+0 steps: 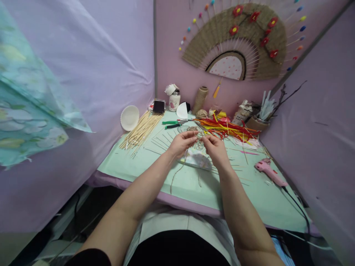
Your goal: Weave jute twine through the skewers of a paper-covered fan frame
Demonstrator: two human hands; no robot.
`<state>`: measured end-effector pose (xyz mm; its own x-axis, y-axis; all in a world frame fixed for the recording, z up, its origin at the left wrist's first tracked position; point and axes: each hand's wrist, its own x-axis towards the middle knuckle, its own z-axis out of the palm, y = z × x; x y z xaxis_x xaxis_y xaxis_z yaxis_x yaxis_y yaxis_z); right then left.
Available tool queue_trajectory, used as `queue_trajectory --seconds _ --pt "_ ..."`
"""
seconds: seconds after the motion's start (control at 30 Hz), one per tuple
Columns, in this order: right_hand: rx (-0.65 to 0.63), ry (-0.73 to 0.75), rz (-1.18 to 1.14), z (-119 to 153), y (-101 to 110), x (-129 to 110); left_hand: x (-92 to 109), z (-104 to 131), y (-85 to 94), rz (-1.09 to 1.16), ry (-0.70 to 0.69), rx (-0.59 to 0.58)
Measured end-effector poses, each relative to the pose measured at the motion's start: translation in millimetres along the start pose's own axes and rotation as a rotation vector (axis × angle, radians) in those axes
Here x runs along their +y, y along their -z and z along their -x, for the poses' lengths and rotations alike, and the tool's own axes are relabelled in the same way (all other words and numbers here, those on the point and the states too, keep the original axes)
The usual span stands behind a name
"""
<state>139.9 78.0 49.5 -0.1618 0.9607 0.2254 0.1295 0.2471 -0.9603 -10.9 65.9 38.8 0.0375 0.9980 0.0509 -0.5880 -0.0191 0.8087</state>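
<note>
Both hands are raised over the middle of the table, fingertips close together. My left hand [183, 143] pinches thin brown twine [177, 173], whose loose end trails down toward the table's front edge. Close by on the right, my right hand [215, 148] has thumb and forefinger closed on the twine too. Beneath them lies a half-round, pale patterned fan base [198, 159], with thin sticks [161, 142] spreading out from it on both sides. Loose coils of twine lie just behind the fingers. The exact strand between the fingertips is too small to make out.
Bamboo sticks [142, 129] and a white bowl [129, 118] lie left. Green-handled pliers [169, 122], a twine spool [200, 99] and red-yellow pipe cleaners [230, 127] are behind. A pink glue gun [270, 173] with a cord rests right. A large fan [235, 40] hangs on the back wall.
</note>
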Motion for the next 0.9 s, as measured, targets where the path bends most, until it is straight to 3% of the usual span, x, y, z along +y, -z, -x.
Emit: queue_trajectory --seconds 0.1,0.2,0.3,0.4,0.63,0.8,0.87,0.9 --pt "-0.019 -0.021 -0.09 3 -1 -3 -5 -4 2.5 -0.087 -0.09 0.018" --pt "-0.16 -0.011 -0.041 9 -4 -7 -6 -5 2.4 -0.121 -0.143 0.064" --pt "-0.324 -0.036 0.081 14 -9 -9 -4 -3 1.1 -0.094 -0.114 0.1" --pt "-0.408 -0.082 0.129 15 -11 -6 0 -1 0.0 -0.041 -0.052 0.078" --pt "-0.371 -0.09 0.118 10 -8 6 9 4 -3.0 0.049 0.035 -0.01" --pt "-0.474 -0.076 0.115 10 -5 9 8 2 -2.2 -0.005 -0.023 0.024" --pt "-0.426 -0.036 0.101 8 -2 9 6 1 -0.8 -0.013 -0.049 0.036" --pt "-0.344 -0.013 0.082 6 0 8 5 0 -0.2 -0.009 -0.056 0.036"
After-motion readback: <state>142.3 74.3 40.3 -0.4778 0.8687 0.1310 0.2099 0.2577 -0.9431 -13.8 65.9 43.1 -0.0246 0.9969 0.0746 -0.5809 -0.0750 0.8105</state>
